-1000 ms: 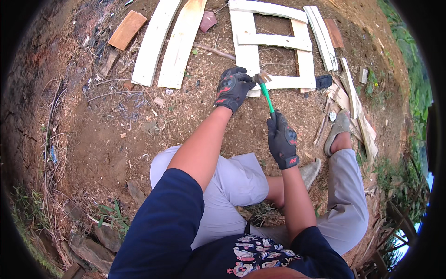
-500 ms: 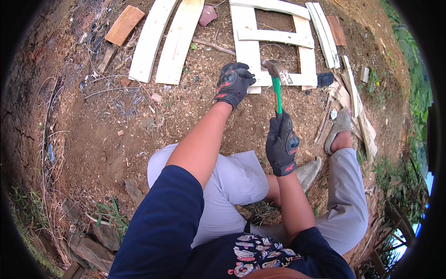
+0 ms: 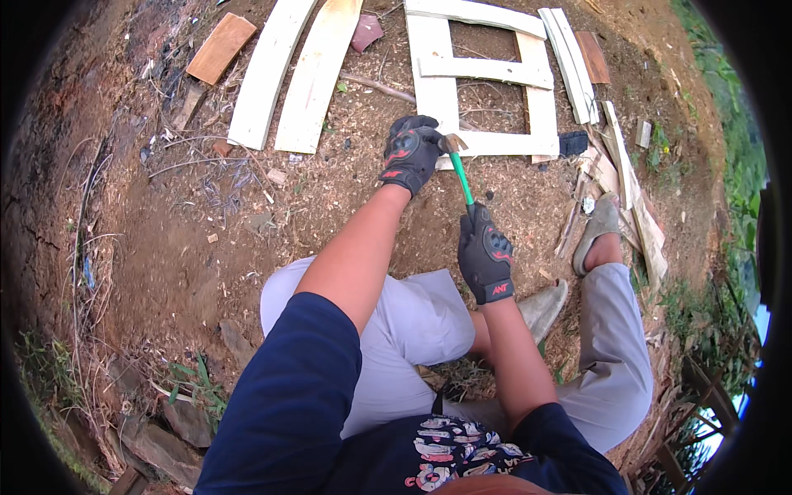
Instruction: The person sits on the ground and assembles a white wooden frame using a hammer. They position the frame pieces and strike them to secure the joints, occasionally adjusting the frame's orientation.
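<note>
My right hand (image 3: 487,254), in a black glove, is wrapped round the green handle of a claw hammer (image 3: 461,177). The hammer's head is down at the near left corner of a pale wooden frame (image 3: 437,87), close beside my left hand. Curled at that same corner, my gloved left hand (image 3: 410,153) has its fingertips drawn together; whatever they pinch is hidden. The frame lies flat on the ground, built of two long boards with several crosspieces laid over them.
Two long pale boards (image 3: 318,74) lie left of the frame, near a brown wood block (image 3: 221,48). To the right are a narrow board pair (image 3: 569,62), a small black object (image 3: 572,143) and split wood scraps (image 3: 631,177) by my foot. Sawdust covers the dirt.
The hammer has swung down and left, its head now by my left hand at the frame corner. My right hand moved slightly left and up; the left stayed nearly still.
</note>
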`<state>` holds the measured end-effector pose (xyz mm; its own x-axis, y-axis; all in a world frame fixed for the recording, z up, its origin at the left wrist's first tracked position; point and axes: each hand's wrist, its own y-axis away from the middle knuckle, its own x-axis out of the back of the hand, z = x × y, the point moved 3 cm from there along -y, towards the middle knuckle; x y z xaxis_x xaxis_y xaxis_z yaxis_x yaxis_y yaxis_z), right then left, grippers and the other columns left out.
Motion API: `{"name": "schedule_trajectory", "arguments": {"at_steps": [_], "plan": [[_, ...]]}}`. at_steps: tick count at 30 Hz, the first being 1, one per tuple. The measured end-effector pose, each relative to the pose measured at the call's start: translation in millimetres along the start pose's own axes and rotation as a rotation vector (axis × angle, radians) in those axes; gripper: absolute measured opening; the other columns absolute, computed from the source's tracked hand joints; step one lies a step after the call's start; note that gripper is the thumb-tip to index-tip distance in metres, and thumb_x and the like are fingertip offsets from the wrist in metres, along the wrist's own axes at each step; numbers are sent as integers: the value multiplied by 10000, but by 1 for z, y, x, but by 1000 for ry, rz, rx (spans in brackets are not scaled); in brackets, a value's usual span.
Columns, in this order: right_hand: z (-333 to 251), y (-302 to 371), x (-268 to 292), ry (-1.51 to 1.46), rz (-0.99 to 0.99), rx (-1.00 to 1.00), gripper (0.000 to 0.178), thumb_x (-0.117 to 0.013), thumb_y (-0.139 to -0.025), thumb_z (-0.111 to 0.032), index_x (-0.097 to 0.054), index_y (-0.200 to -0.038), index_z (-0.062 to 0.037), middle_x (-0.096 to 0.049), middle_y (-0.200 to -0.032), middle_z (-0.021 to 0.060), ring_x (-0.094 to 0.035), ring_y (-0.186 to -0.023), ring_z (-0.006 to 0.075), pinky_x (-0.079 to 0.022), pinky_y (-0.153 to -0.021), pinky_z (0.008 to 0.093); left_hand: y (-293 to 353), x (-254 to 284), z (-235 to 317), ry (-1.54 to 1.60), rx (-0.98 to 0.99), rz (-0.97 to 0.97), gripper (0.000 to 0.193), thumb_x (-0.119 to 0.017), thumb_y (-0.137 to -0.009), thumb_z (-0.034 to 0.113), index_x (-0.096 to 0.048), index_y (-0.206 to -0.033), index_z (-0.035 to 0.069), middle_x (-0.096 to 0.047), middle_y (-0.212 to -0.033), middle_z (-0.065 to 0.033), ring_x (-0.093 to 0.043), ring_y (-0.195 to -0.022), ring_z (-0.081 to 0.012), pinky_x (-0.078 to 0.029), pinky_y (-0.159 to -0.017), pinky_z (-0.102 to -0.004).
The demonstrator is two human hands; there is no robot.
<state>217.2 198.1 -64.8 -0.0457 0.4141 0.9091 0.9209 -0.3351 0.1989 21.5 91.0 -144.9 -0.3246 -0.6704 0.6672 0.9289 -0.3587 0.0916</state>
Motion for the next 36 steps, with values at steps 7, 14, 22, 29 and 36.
{"name": "schedule_trajectory", "arguments": {"at_steps": [7,14,22,29,36], "plan": [[-32,5,36,-383,280,28,166,-622,-1079,-145,-647,-1204,-40,-709,-918,203,-694,-755,417,-540,-668,501,5,5,-4,43,46,1,186,-843,-852,213,-855,-994,94,-742,-1250,-53,-594,-1288,-266,-482,-1124,-402],[-9,-1,13,-155,91,74,258,-525,-1127,-259,-638,-1190,-36,-704,-952,201,-695,-763,419,-531,-674,524,0,0,-8,147,77,19,126,-885,-799,202,-865,-897,126,-750,-1223,-58,-612,-1261,-280,-483,-1132,-411],[2,1,3,-79,120,32,260,-546,-1109,-200,-647,-1259,-13,-713,-951,233,-701,-821,465,-560,-739,503,0,-4,-4,263,155,-17,141,-889,-798,196,-863,-898,100,-765,-1201,-65,-627,-1256,-255,-504,-1120,-397],[-32,5,40,-282,329,116,265,-546,-1115,-260,-670,-1165,-31,-712,-938,240,-706,-809,446,-563,-727,515,2,-1,-15,202,105,-27,207,-870,-838,161,-868,-1031,86,-744,-1257,-72,-724,-1113,-229,-561,-1042,-368],[2,-1,-3,-52,1,0,240,-558,-1111,-199,-659,-1189,4,-714,-962,240,-707,-831,445,-566,-709,503,-1,-6,-13,252,144,10,173,-906,-789,205,-871,-919,97,-770,-1187,-73,-647,-1248,-264,-511,-1120,-381]]}}
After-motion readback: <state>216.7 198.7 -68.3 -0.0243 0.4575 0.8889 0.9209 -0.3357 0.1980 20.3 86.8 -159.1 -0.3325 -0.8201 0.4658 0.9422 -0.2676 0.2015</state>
